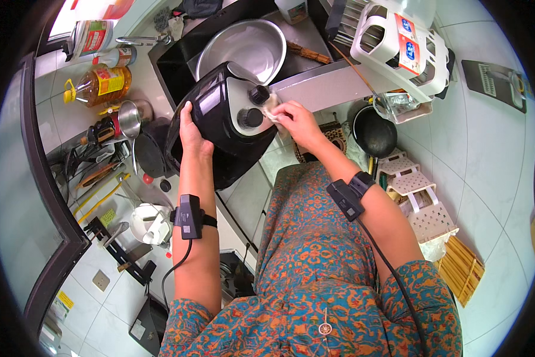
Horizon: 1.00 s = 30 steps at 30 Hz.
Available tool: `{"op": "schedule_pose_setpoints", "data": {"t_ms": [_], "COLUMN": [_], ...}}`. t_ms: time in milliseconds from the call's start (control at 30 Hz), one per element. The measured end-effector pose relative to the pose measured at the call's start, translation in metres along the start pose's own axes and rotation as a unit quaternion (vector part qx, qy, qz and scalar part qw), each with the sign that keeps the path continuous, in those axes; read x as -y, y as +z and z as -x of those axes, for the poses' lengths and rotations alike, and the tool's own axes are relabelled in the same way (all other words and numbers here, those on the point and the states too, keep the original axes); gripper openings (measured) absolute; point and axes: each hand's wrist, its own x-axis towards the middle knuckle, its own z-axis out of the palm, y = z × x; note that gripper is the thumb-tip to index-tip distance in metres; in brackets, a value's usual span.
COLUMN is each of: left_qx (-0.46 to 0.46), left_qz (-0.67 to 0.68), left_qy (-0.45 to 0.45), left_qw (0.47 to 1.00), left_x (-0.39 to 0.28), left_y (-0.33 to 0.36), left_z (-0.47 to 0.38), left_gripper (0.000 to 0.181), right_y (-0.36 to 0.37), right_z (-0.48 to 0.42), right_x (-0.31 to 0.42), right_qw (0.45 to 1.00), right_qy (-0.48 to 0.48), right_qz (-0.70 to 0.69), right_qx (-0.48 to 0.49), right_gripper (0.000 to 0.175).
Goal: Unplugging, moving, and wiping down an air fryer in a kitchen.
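Observation:
A black air fryer (205, 111) with a silver-grey control panel and two black knobs is tilted at the counter's edge, near the sink. My left hand (193, 134) lies against its glossy black side, thumb and fingers spread. With the fingertips of my right hand (296, 122) I pinch a pale cloth (272, 111), which touches the panel's edge beside the upper knob (259, 94). The lower knob (250, 118) is uncovered. Part of the cloth is hidden behind my fingers.
Behind the air fryer, a metal basin (245, 49) sits in the dark sink (178, 58). Left stand an oil bottle (102, 85), a steel saucepan (129, 118) and a dark pan (149, 151). Right are a white rack (383, 49), a black wok (374, 131) and a pale plastic basket (428, 218).

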Motion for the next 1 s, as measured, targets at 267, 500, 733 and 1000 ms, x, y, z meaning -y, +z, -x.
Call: {"op": "schedule_pose_setpoints", "data": {"t_ms": [267, 500, 733, 1000], "left_qx": [-0.004, -0.021, -0.006, 0.021], "left_qz": [-0.005, -0.02, -0.015, 0.006], "left_qy": [-0.003, -0.003, -0.016, -0.013], "left_qw": [1.0, 1.0, 1.0, 1.0], "left_x": [-0.004, -0.007, -0.007, -0.007], "left_y": [-0.006, -0.007, 0.0, -0.009], "left_z": [-0.001, -0.003, 0.004, -0.001], "left_gripper": [0.043, 0.045, 0.044, 0.042], "right_y": [0.017, 0.022, 0.041, 0.022], "right_z": [-0.024, -0.05, -0.104, -0.116], "right_x": [0.056, 0.076, 0.08, 0.067], "right_qw": [0.971, 0.987, 0.982, 0.991], "right_qy": [0.008, -0.141, -0.186, 0.024], "right_qz": [-0.24, -0.071, 0.014, 0.129], "right_qx": [0.013, -0.015, -0.021, -0.007], "right_gripper": [0.02, 0.016, 0.013, 0.026]}}
